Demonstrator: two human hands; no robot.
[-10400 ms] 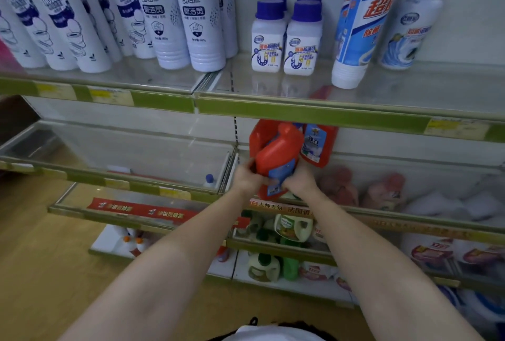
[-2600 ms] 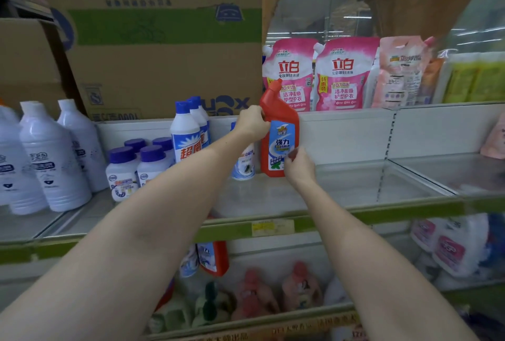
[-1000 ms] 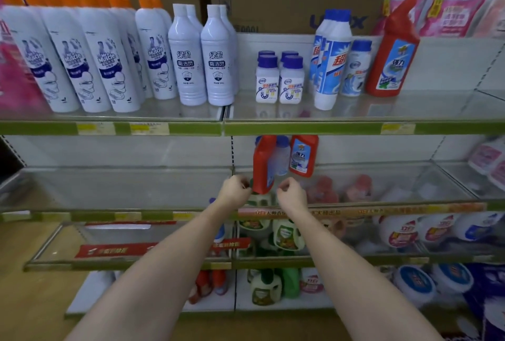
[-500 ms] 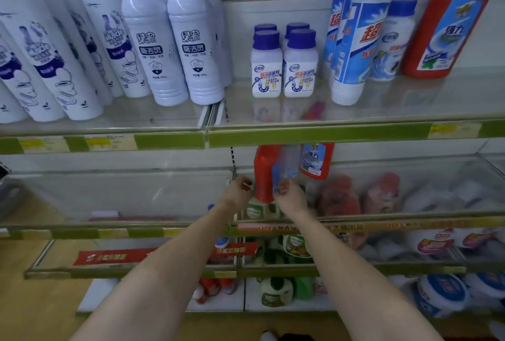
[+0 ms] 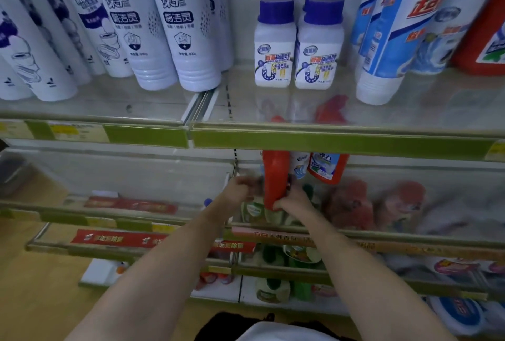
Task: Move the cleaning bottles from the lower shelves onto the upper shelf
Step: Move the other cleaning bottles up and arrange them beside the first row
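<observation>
On the upper shelf (image 5: 338, 140), going from the left, stand tall white bottles (image 5: 155, 29) with dark blue print, their bases near the front edge; a yellow price tag (image 5: 79, 133) sits on the green strip below them. Right of these, four small white bottles with purple caps (image 5: 297, 43) stand in two rows, touching side by side. Further right are tall blue-and-white bottles (image 5: 388, 29) with red characters, and at the far right edge part of a red bottle on the upper shelf (image 5: 481, 48) shows, just beside them. On the shelf below, behind a clear front guard (image 5: 123, 176), both bare arms reach in. The left hand (image 5: 240, 186) is blurred just left of a red cleaning bottle (image 5: 276, 176); its fingers look curled, but whether they hold or touch the bottle I cannot tell. The right hand (image 5: 293, 198) grips the lower part of that red bottle, fingers wrapped around its right side and base. The bottle stands roughly upright, its top hidden behind the green strip of the upper shelf. Just right of it hangs a second red bottle with a blue label (image 5: 326, 167), with a pale bottle between the two. Further right on the same shelf lie blurred pink pouches (image 5: 374, 204). On the lower shelves sit green-and-white bottles (image 5: 273, 288) and red banner strips (image 5: 109, 239) along the shelf fronts.
</observation>
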